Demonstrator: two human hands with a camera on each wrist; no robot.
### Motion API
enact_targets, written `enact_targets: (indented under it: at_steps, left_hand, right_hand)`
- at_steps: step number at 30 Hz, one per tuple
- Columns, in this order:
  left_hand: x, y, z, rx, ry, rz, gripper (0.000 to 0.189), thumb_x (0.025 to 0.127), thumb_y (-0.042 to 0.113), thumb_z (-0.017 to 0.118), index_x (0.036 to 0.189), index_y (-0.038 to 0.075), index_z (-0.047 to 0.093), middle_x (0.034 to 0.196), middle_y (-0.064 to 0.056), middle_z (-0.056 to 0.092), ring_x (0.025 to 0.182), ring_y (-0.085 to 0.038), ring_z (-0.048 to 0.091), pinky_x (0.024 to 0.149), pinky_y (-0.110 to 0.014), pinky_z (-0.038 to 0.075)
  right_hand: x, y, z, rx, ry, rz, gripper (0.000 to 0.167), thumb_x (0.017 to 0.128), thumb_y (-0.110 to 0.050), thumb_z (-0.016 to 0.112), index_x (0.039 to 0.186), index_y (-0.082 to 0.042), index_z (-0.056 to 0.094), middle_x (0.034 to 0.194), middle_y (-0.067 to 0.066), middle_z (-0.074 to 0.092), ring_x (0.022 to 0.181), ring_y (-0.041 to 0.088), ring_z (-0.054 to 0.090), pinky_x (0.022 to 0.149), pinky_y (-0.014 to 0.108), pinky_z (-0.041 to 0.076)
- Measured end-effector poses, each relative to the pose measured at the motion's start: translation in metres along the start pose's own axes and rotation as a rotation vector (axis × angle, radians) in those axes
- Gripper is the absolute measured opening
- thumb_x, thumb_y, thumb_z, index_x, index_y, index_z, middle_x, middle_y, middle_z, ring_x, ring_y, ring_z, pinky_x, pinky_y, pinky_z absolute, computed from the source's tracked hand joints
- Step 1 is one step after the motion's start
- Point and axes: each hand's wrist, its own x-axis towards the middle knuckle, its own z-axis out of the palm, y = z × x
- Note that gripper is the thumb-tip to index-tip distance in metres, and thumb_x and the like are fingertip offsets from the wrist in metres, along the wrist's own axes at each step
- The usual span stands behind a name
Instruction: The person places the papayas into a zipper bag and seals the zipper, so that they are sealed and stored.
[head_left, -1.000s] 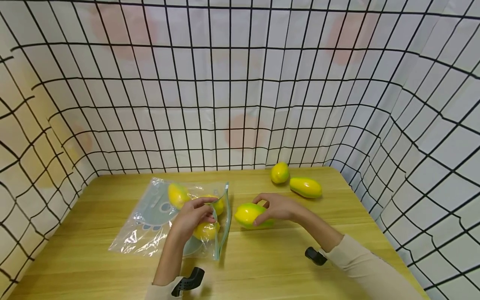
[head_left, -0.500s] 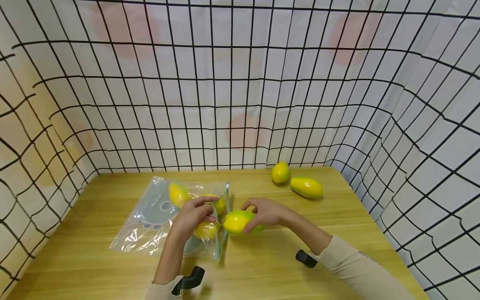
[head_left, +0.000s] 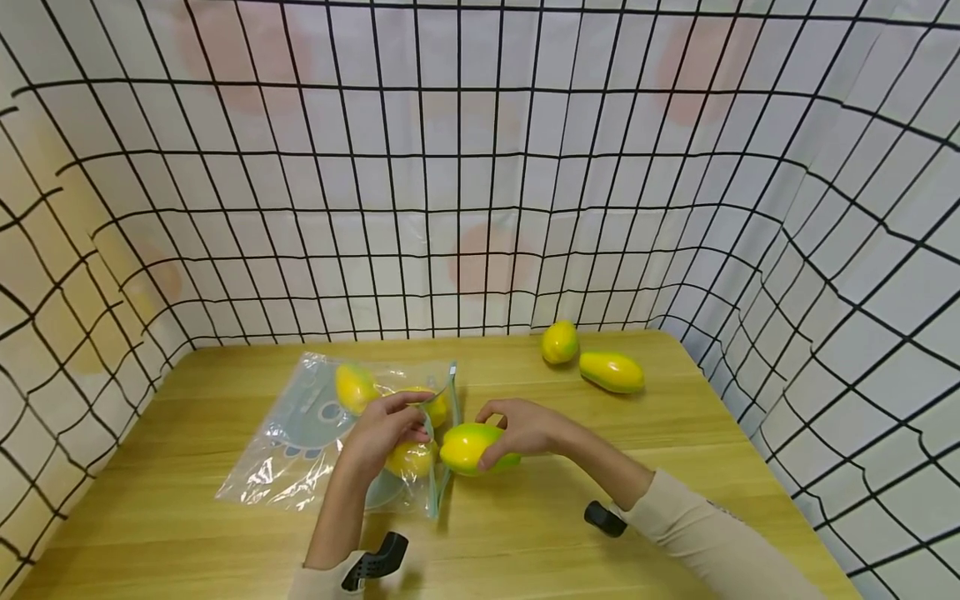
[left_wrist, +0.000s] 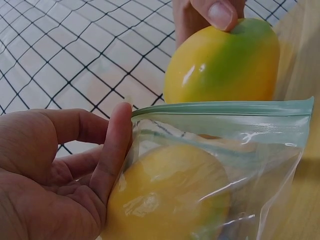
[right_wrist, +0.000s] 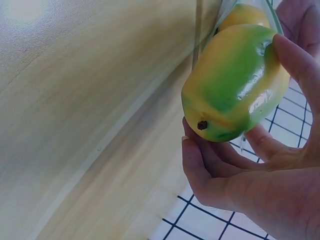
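A clear zip bag point(head_left: 262, 483) with a blue-green print lies on the left half of the table. Several yellow fruits point(head_left: 355, 388) are inside it. My left hand point(head_left: 382, 432) pinches the bag's mouth; in the left wrist view its green zip strip point(left_wrist: 225, 108) stands up from the fingers, with a bagged fruit point(left_wrist: 170, 190) just below. My right hand point(head_left: 528, 429) grips a yellow-green mango point(head_left: 467, 446) between thumb and fingers, its yellow end right at the bag's mouth. In the right wrist view the mango's green stem end point(right_wrist: 225, 85) faces the camera.
Toward the back right of the wooden table point(head_left: 540, 533) lie a rounded yellow-green fruit point(head_left: 559, 342) and a longer yellow one point(head_left: 612, 372). White walls with black grid netting point(head_left: 480, 183) enclose the table at the back and sides.
My right hand has brought the mango leftward and slightly nearer to me, up to the bag's mouth. The left hand keeps its place on the bag.
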Motion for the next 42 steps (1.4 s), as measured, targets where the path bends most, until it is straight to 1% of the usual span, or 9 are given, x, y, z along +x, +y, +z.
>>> enact_targets:
  at_steps: [9,16,24,33,38,42]
  left_hand:
    - [0.000,0.000,0.002,-0.002,0.009,-0.014,0.039,0.095,0.004,0.059,0.134,-0.003,0.062,0.090,-0.009,0.060,0.069,-0.015,0.065,0.071,-0.023,0.061]
    - [0.000,0.001,0.002,-0.003,0.006,-0.019,0.040,0.095,0.004,0.058,0.134,-0.002,0.062,0.092,-0.010,0.059,0.070,-0.015,0.065,0.071,-0.023,0.061]
    - [0.001,0.001,0.002,0.001,0.017,-0.026,0.039,0.096,0.004,0.058,0.134,-0.002,0.062,0.093,-0.010,0.060,0.069,-0.015,0.066,0.071,-0.023,0.061]
    - [0.002,0.000,0.002,-0.001,0.024,-0.026,0.038,0.096,0.004,0.058,0.133,-0.002,0.062,0.090,-0.010,0.059,0.067,-0.016,0.066,0.070,-0.024,0.061]
    - [0.003,0.001,0.004,-0.001,0.008,-0.022,0.039,0.096,0.004,0.058,0.134,-0.002,0.062,0.091,-0.009,0.059,0.069,-0.016,0.066,0.071,-0.024,0.062]
    - [0.003,0.001,0.003,-0.004,0.020,-0.020,0.038,0.096,0.004,0.058,0.133,-0.002,0.062,0.090,-0.010,0.060,0.069,-0.017,0.065,0.071,-0.024,0.061]
  right_hand:
    - [0.002,0.001,0.006,0.013,-0.002,-0.010,0.054,0.070,-0.033,0.089,0.118,-0.021,0.066,0.130,0.006,0.061,0.116,0.028,0.058,0.090,0.045,0.055]
    - [0.004,0.001,0.008,0.020,-0.011,-0.028,0.053,0.070,-0.031,0.088,0.117,-0.019,0.066,0.126,0.006,0.062,0.110,0.025,0.058,0.086,0.041,0.054]
    - [0.006,0.001,0.009,0.021,-0.009,-0.021,0.053,0.071,-0.032,0.088,0.117,-0.019,0.066,0.130,0.006,0.061,0.116,0.029,0.057,0.091,0.045,0.055]
    - [0.005,0.003,0.013,0.074,0.001,-0.013,0.051,0.071,-0.029,0.089,0.116,-0.018,0.067,0.130,0.007,0.061,0.116,0.030,0.056,0.087,0.043,0.055]
    - [0.005,0.003,0.012,0.053,0.015,-0.001,0.051,0.070,-0.030,0.089,0.115,-0.020,0.067,0.130,0.007,0.062,0.117,0.030,0.057,0.090,0.044,0.055]
    - [0.008,0.001,0.011,0.030,0.014,-0.009,0.053,0.069,-0.031,0.089,0.116,-0.020,0.067,0.131,0.007,0.062,0.118,0.030,0.057,0.093,0.045,0.054]
